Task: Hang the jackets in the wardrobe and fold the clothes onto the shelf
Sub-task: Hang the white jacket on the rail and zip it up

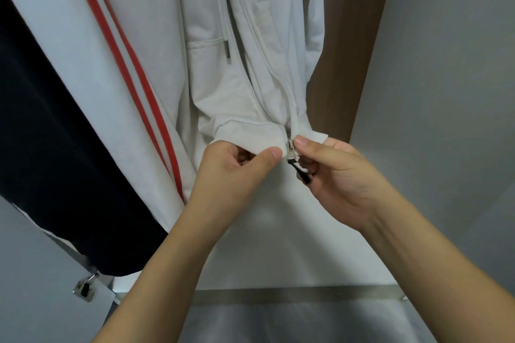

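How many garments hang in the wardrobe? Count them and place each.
3: a dark garment at far left, a red-striped white jacket beside it, a white hoodie in the middle. More may hang out of view.

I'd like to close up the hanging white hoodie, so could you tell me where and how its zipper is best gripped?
Pinch the black pull tab from below; it dangles beneath the metal slider at the hoodie's hem, where the right hand already is. The left hand holds the ribbed hem taut beside it, which likely helps the slider run upward.
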